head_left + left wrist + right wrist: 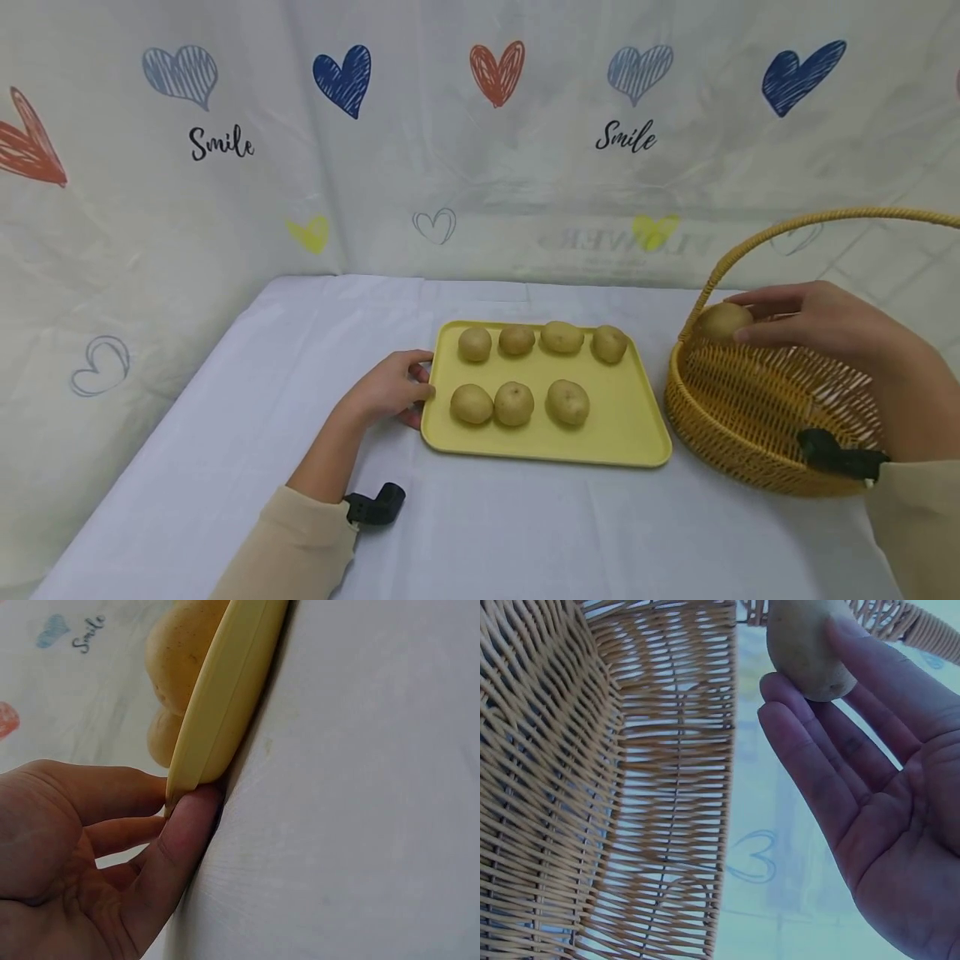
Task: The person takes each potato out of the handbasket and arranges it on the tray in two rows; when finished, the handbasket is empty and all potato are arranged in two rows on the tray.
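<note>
At the left edge of a yellow tray (622,408), my left hand (390,387) pinches the rim. In the left wrist view the thumb lies at the rim and a finger (191,825) reaches under the tray's edge. Several potatoes (513,404) lie on the tray in two rows. My right hand (810,325) holds a potato (723,321) between thumb and fingers, over the far left part of a wicker basket (720,417). In the right wrist view that potato (806,652) is beside the basket's rim, and the basket's visible inside holds nothing.
The basket's tall arched handle (840,215) rises beside and beyond my right hand. A white cloth (510,533) covers the table. Behind it hangs a pale curtain (420,158) printed with hearts and the word Smile.
</note>
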Demonstrator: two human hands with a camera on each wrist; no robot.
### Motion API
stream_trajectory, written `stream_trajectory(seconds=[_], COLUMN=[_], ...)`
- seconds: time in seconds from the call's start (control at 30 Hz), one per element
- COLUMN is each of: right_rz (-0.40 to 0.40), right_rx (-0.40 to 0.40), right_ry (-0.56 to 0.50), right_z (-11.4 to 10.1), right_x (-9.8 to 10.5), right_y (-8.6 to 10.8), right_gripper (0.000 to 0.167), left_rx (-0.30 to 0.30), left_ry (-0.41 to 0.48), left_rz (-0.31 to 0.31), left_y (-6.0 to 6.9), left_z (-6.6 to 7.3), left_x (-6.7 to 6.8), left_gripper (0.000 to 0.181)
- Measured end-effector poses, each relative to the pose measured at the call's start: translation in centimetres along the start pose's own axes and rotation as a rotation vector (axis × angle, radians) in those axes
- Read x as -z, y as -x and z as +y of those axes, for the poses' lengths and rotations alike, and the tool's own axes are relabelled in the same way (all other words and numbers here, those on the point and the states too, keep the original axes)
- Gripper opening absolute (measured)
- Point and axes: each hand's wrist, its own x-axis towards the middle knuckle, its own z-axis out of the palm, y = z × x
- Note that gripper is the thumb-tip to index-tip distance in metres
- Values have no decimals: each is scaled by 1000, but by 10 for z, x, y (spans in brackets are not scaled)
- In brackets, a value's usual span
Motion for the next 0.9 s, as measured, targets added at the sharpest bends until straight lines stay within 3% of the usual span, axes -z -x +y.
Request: stream_trajectory(seconds=[0.6, 0.9], right_rz=[31, 21], right_rx=[44, 133], right_ry=[-76, -100], right_z=[-13, -30], right_x=[-5, -11], right_y=[12, 15], right_gripper=[70, 62], left_rx=[17, 12], left_ry=[6, 10], left_rz=[-6, 1], left_y=[-1, -1], left_z=[-1, -1], left_x=[-1, -1], left_gripper=[66, 66])
